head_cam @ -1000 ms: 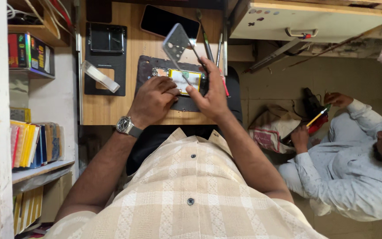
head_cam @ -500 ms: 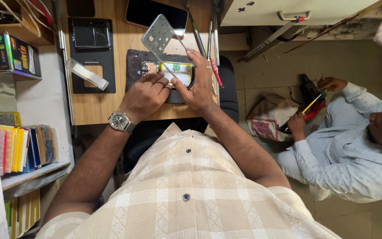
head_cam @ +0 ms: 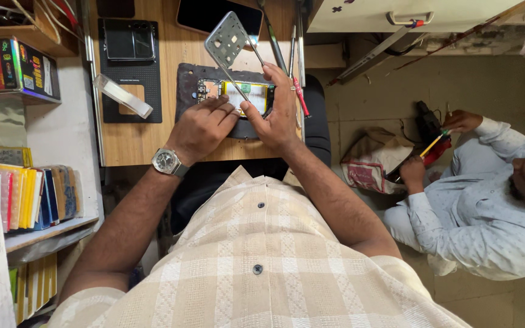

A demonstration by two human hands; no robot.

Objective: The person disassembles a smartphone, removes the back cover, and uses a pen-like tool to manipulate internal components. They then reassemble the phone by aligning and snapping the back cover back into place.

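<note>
An opened phone [head_cam: 243, 96] with its yellow-edged battery showing lies on a dark mat [head_cam: 189, 76] on the wooden desk [head_cam: 135, 136]. My left hand [head_cam: 200, 127], with a wristwatch, rests its fingertips on the phone's near edge. My right hand [head_cam: 277, 109] grips the phone's right end, thumb on the battery. A thin metal tool [head_cam: 233, 82] runs from between my hands up toward a grey perforated metal plate [head_cam: 227, 39], which stands tilted above the phone. Which hand holds the tool is hidden.
Tweezers and screwdrivers [head_cam: 296, 54] lie at the desk's right edge. A dark phone [head_cam: 205, 15], a black pad [head_cam: 130, 67] with a folded device and a clear strip [head_cam: 123, 96] lie on the desk. Shelves of books [head_cam: 31, 194] stand left. Another person [head_cam: 487, 194] sits right with a yellow tool.
The view has shifted slightly. My hands stay on the opened phone, and the perforated plate remains tilted above it.
</note>
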